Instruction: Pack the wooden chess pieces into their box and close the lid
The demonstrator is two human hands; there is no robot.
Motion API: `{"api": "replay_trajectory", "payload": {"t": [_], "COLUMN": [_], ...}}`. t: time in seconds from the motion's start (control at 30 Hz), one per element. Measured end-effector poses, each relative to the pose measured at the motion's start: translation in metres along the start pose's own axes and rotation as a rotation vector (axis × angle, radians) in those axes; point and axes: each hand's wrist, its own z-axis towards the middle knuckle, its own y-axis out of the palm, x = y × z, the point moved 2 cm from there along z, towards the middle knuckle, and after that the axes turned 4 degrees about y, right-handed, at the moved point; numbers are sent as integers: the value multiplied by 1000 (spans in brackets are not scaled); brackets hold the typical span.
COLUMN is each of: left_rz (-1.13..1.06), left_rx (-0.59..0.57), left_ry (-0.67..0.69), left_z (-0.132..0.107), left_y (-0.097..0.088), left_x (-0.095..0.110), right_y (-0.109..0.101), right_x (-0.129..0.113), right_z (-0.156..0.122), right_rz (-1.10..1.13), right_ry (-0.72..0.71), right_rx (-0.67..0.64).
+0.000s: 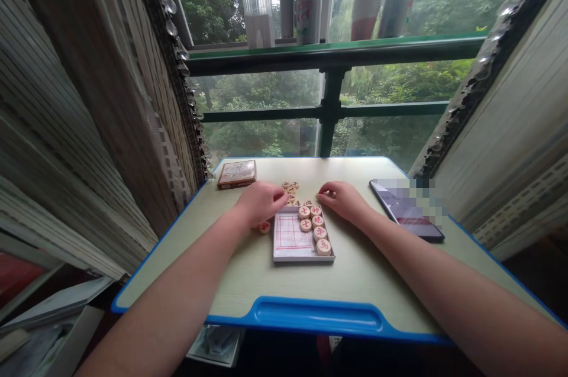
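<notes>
Pale and rimmed in blue, the counter stretches away toward a window, with a shallow groove moulded into its near edge. Both forearms reach in over it from the lower corners. Just past the groove lies a shallow white box tray, its floor printed with red lines. Six round pieces with red characters sit inside along its right side: a column of four, the nearest of them the horse piece, and two more beside the column's far end. Left of the tray, near the left wrist, another red-marked piece rests on the counter.

Beyond the tray's far edge is a cluster of loose pieces. The left hand is curled at its left side, thumb and fingers drawn in; the right hand is at the right, thumb and forefinger brought together. I cannot tell whether either of the hands pinches a piece.

A dark-framed device lies farther right, partly pixelated; a flat brown box lies far left. Past the counter, a green railing crosses the window, with two cans standing above it, trees outside.
</notes>
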Motion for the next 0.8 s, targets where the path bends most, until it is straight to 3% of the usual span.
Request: {"api": "replay_trajectory", "payload": {"t": [0.2, 0.3, 0.47, 0.53, 0.63, 0.8], "left_rz": [-53, -25, 0, -26, -61, -56], "left_rx": [-50, -50, 0, 5, -15, -51], "left_ry": [-8, 3, 39, 57, 78, 105], "left_z": [0, 1, 0, -1, -1, -2], "left_y": [7, 8, 3, 1, 1, 5], "left_x": [1, 1, 4, 7, 12, 18], "right_y": [-6, -16, -23, -20, -14, -11], "right_x": [-4, -18, -55, -66, -73, -68], "right_z": [-4, -15, -42, -51, -57, -54], "right_rz": [59, 86, 100, 90, 41, -40], "right_ry": [-6, -179, -559, -633, -613, -447], "right_rx": [65, 88, -61, -114, -137, -102]}}
